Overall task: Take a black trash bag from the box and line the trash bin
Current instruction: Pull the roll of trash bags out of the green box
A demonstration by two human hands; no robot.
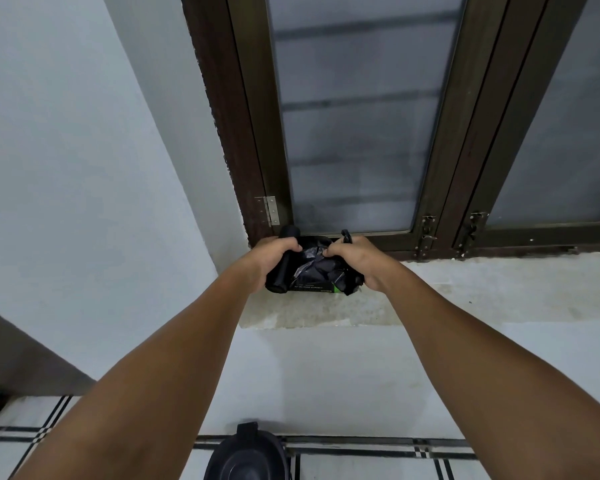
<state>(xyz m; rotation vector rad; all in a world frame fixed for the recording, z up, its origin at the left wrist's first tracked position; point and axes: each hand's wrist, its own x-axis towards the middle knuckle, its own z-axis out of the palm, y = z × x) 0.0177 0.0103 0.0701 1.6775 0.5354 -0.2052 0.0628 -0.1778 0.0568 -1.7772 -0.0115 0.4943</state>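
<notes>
Reaching up to the window sill, left hand curled around a black roll to steady the box, right hand fingers pinched shut on a trash bag between both; trash bin waiting unlined far below.

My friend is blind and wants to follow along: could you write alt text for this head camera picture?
Two bare hands reach to a concrete window sill: the left hand grips a roll of black trash bags, the right hand pinches crumpled black plastic over a small box. A dark trash bin stands on the tiled floor below.
</notes>
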